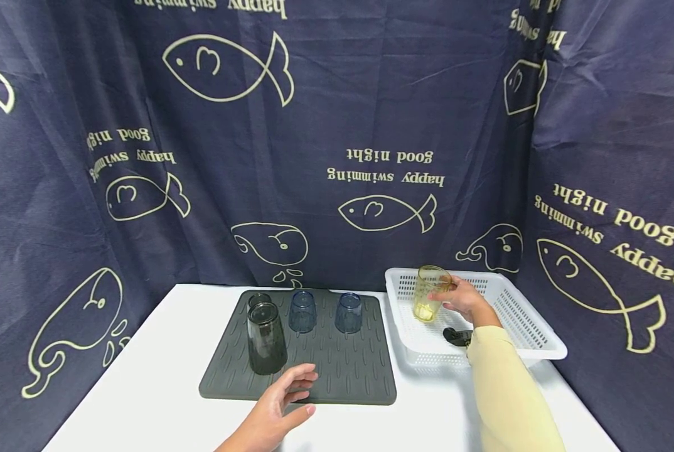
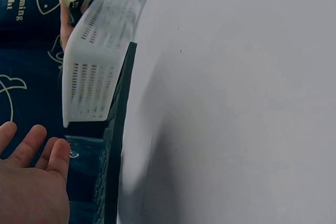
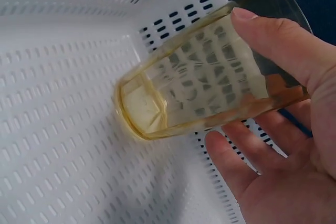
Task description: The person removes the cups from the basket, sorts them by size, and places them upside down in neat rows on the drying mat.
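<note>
A clear yellow drinking glass (image 1: 427, 295) is gripped in my right hand (image 1: 462, 297), thumb on one side and fingers on the other. In the right wrist view the glass (image 3: 199, 72) tilts, its thick base low inside the white perforated basket (image 3: 58, 145). My left hand (image 1: 280, 405) hovers near the front edge of the dark grey drying mat (image 1: 337, 376), fingers loosely bent and holding nothing. Just beyond it, a tall smoky grey glass (image 1: 266, 342) stands on the mat, partly covering another dark glass (image 1: 258, 298) behind it.
Two blue glasses (image 1: 302, 312) stand toward the back of the mat. The basket (image 1: 534, 314) sits right of the mat on a white table (image 1: 145, 364). A dark blue curtain (image 1: 326, 125) with fish prints hangs behind and at both sides.
</note>
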Motion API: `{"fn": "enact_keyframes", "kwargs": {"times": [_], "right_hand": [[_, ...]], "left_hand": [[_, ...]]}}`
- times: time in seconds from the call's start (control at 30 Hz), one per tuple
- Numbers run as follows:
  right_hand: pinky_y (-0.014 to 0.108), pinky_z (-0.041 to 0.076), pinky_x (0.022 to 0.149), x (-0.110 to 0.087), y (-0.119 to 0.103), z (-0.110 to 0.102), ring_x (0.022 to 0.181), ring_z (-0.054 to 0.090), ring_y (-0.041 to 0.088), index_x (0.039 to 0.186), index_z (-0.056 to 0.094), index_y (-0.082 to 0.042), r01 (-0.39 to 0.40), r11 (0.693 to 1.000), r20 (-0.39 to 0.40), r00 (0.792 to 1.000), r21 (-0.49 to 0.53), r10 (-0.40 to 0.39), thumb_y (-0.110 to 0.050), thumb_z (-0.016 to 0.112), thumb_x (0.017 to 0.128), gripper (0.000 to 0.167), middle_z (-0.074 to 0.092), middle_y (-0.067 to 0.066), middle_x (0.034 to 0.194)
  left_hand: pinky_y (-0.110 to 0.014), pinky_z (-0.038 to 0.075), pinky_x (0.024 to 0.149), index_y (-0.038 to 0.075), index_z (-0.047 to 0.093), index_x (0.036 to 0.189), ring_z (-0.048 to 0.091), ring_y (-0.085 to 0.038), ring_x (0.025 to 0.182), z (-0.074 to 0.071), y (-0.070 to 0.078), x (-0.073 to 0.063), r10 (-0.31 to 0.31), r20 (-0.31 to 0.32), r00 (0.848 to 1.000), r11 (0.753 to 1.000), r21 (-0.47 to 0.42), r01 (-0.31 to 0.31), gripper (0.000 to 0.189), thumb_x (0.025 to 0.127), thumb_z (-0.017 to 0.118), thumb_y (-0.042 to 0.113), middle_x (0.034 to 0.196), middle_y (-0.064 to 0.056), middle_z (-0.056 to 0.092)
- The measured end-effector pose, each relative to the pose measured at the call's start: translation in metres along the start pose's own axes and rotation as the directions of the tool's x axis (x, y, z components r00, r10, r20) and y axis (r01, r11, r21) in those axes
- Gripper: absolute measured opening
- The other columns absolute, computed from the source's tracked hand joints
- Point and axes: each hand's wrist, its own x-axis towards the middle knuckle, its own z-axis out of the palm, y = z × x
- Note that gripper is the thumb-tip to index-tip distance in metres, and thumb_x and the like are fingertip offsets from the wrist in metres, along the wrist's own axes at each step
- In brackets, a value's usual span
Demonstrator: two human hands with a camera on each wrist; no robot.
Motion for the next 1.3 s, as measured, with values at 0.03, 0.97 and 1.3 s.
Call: {"fn": "enact_keyframes", "kwargs": {"times": [0.03, 0.97, 1.3], "right_hand": [[0.060, 0.038, 0.119, 0.000, -0.001, 0.000, 0.146, 0.038, 0.045, 0.158, 0.024, 0.005, -0.001, 1.000, -0.002, 1.000, -0.007, 0.001, -0.007, 0.080, 0.087, 0.091, 0.037, 0.030, 0.156], [0.034, 0.051, 0.098, -0.041, -0.034, -0.010, 0.127, 0.058, 0.033, 0.148, 0.045, -0.003, 0.260, 0.939, -0.076, 0.956, -0.227, -0.283, -0.033, 0.084, 0.087, 0.078, 0.055, 0.021, 0.141], [0.015, 0.052, 0.086, -0.062, -0.036, -0.002, 0.120, 0.063, 0.019, 0.148, 0.050, -0.004, 0.389, 0.888, -0.092, 0.902, -0.245, -0.421, -0.021, 0.083, 0.088, 0.070, 0.057, 0.021, 0.138]], "left_hand": [[-0.032, 0.045, 0.116, 0.007, 0.033, 0.156, 0.049, 0.005, 0.128, 0.000, 0.000, 0.000, -0.001, 0.002, 1.000, 1.000, -0.003, 0.001, 0.058, 0.106, 0.058, 0.019, 0.152, -0.028, 0.040], [-0.026, 0.046, 0.113, 0.012, 0.038, 0.154, 0.053, -0.008, 0.128, -0.001, -0.009, 0.029, 0.039, -0.029, 0.999, 0.995, 0.097, -0.036, 0.060, 0.102, 0.065, 0.025, 0.148, -0.017, 0.049], [-0.028, 0.047, 0.113, 0.014, 0.042, 0.151, 0.054, -0.010, 0.127, -0.004, -0.006, 0.034, 0.059, -0.063, 0.996, 0.990, 0.129, -0.050, 0.059, 0.100, 0.068, 0.025, 0.145, -0.010, 0.053]]}}
